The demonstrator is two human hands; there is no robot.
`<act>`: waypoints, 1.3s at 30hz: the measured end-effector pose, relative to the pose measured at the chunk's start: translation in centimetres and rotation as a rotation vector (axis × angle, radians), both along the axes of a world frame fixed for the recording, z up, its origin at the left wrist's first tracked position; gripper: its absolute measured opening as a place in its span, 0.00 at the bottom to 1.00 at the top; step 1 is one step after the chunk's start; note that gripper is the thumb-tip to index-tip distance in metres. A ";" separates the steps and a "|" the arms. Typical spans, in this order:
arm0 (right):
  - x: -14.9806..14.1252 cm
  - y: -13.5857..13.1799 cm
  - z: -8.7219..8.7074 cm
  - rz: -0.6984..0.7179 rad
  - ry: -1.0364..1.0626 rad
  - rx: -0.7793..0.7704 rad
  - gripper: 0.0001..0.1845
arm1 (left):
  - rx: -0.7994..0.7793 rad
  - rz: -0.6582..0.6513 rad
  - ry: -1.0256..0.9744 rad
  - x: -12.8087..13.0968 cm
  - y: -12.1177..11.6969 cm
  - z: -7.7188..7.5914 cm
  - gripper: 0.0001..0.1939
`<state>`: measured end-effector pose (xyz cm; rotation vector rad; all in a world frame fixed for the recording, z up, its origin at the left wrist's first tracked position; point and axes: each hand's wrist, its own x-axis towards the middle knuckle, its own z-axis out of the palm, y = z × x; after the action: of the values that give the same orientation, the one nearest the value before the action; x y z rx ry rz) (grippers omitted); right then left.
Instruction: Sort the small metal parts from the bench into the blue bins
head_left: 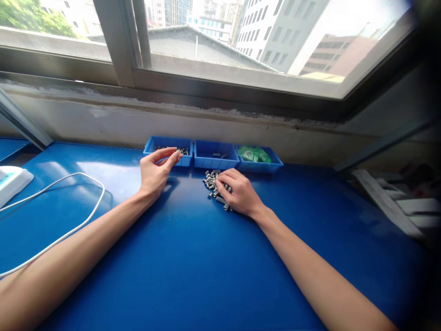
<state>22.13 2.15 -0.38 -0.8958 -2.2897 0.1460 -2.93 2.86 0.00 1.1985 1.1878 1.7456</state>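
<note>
Fingers of the right hand (241,191) are bent over a loose pile of small silver-grey metal fittings (211,180) on the glossy blue table (179,276); whether any is gripped cannot be told. At the front of the leftmost rectangular blue plastic bin (186,161), where small metal pieces (185,151) are held, the left hand (154,174) is poised, thumb and forefinger brought together; whether anything is pinched cannot be made out. Few pieces are contained in the middle blue bin (216,162), crumpled green plastic (254,154) in the rightmost blue bin (275,166).
</note>
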 end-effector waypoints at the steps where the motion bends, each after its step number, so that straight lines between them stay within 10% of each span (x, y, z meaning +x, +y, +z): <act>1: 0.0 0.0 0.0 0.001 0.003 0.002 0.09 | 0.003 0.003 0.014 0.0 0.0 0.0 0.28; 8: 0.0 -0.1 0.0 -0.001 0.009 -0.003 0.09 | 0.132 -0.088 0.145 0.4 -0.3 -0.1 0.25; 21: -0.1 0.0 0.0 -0.019 -0.015 0.005 0.08 | 0.497 -0.459 1.114 1.1 -0.5 -0.9 0.13; 39: -0.1 -0.1 0.1 -0.020 -0.016 0.001 0.10 | 0.329 -0.496 0.962 1.0 -0.1 -1.5 0.12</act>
<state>22.03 2.06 -0.29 -0.9224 -2.2940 0.1291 -1.96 2.74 -1.47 2.4397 0.9435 0.9864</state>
